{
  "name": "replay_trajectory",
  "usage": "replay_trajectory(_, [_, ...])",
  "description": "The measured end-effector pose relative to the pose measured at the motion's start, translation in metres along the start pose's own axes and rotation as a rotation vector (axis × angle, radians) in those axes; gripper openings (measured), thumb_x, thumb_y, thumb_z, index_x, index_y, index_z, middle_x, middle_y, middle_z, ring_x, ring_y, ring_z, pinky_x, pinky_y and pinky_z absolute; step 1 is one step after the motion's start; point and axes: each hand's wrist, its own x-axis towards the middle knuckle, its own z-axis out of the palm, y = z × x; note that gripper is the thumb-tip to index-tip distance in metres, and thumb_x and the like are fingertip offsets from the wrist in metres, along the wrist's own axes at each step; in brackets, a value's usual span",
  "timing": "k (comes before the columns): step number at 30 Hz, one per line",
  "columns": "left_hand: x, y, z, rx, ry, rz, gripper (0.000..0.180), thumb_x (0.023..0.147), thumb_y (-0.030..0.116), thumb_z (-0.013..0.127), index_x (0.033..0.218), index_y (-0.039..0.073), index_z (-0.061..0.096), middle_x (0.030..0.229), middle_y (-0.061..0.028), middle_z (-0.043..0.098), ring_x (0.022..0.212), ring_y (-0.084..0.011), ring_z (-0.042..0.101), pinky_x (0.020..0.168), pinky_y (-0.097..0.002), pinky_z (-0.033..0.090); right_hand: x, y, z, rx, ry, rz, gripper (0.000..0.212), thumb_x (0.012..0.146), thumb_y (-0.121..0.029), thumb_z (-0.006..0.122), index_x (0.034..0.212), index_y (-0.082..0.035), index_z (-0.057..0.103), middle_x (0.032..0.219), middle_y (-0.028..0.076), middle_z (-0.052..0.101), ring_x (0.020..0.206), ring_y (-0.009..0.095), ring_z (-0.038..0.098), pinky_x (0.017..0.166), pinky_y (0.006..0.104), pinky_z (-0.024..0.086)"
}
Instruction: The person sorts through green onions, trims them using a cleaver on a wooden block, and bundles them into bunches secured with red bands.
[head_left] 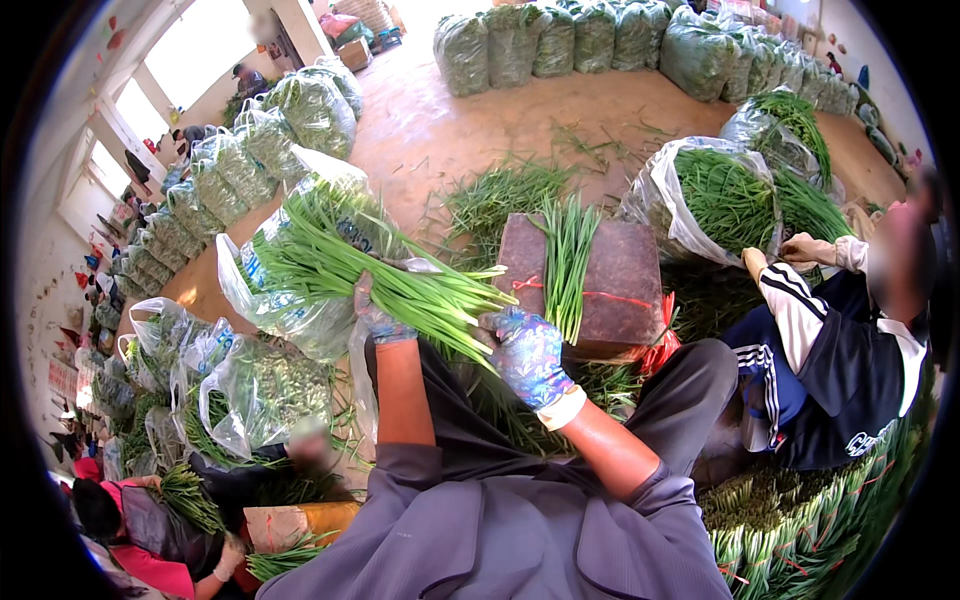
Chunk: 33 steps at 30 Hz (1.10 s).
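A large bunch of long green chives lies across both my hands, its pale cut ends toward the right and its leaves over an open plastic bag. My left hand, in a patterned glove, is closed round the middle of the bunch from below. My right hand, in a blue floral glove, has its fingers curled at the cut ends; the bunch partly hides the fingertips. Just beyond that hand, a smaller bundle of chives rests on a dark red-brown block, with a red tie running across it.
Loose chives lie on the floor behind the block. At right sits a co-worker with hands at a full bag of chives. Tied bundles stand at lower right. Another worker is at lower left. Filled bags line the back.
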Motion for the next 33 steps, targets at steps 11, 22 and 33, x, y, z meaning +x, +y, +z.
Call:
replay_trajectory(11, [0.017,0.014,-0.056,-0.401,-0.312,0.062,0.043,0.095,0.018,0.055,0.133,0.000,0.048,0.123,-0.0111,0.061,0.118,-0.0216,0.057,0.103,-0.0397,0.045,-0.064,0.092,-0.053,-0.109,-0.415,0.170,0.046,0.084,-0.023,0.074,0.121,0.001,0.062,0.091,0.014,0.071,0.066,0.019,0.065,0.065,0.0310,0.053])
replay_trajectory(22, [0.004,0.014,-0.022,-0.268,-0.203,-0.124,0.066,0.086,0.007,0.065,0.146,0.002,0.038,0.120,-0.0031,0.060,0.110,-0.0161,0.059,0.101,-0.0315,0.044,-0.005,0.051,-0.044,0.733,-0.407,0.417,0.022,0.093,-0.007,0.064,0.114,0.001,0.065,0.096,0.006,0.068,0.069,0.011,0.060,0.065,0.0264,0.050])
replay_trajectory(33, [0.004,0.041,-0.087,-0.374,-0.305,-0.194,0.074,0.081,0.010,0.072,0.147,0.007,0.037,0.117,0.0018,0.059,0.111,-0.0170,0.057,0.101,-0.0332,0.044,-0.008,0.028,-0.040,0.784,-0.231,0.510,0.017,0.095,-0.014,0.066,0.103,0.001,0.066,0.091,0.004,0.067,0.073,0.009,0.061,0.064,0.0253,0.052])
